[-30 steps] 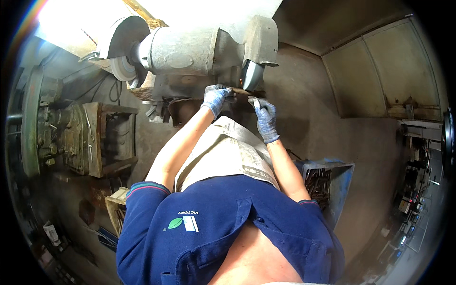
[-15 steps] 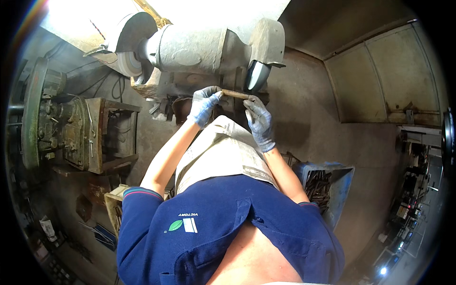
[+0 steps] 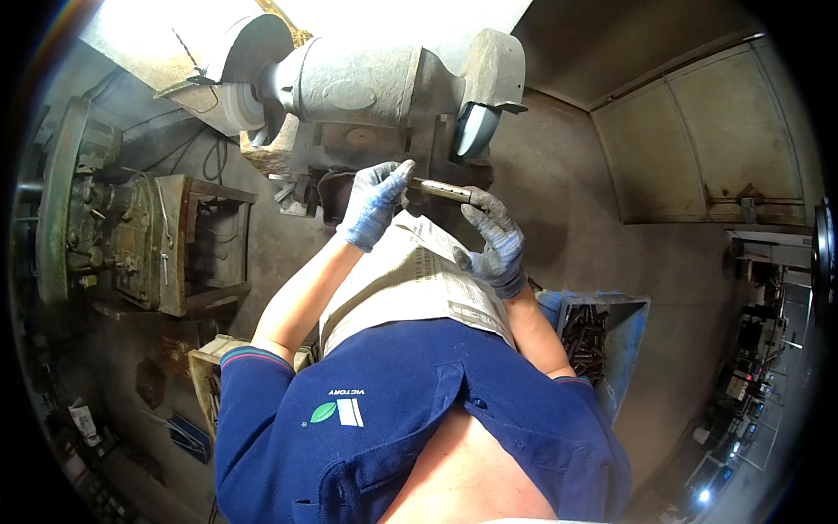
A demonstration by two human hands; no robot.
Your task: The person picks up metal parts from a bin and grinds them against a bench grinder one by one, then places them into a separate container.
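A slim metal tube with dark holes or slots along its side lies nearly level between my hands, below the bench grinder. My left hand, in a blue-grey work glove, pinches the tube's left end. On the tube's right end are the upper fingertips of my right hand, gloved alike. Another digit of that hand curves away from the tube, lower down. The tube touches neither grinding wheel; the bluish right wheel is the nearer one. A newspaper sheet covers my lap.
At my right stands a blue bin holding several dark metal parts. The grinder's pale left wheel sits under its guard. A greenish machine is at far left, a wooden box beside my left elbow.
The tube has come down slightly and toward me, with its holed side now showing. My right hand has moved right and nearer, its fingers spread wider. My left hand has turned slightly.
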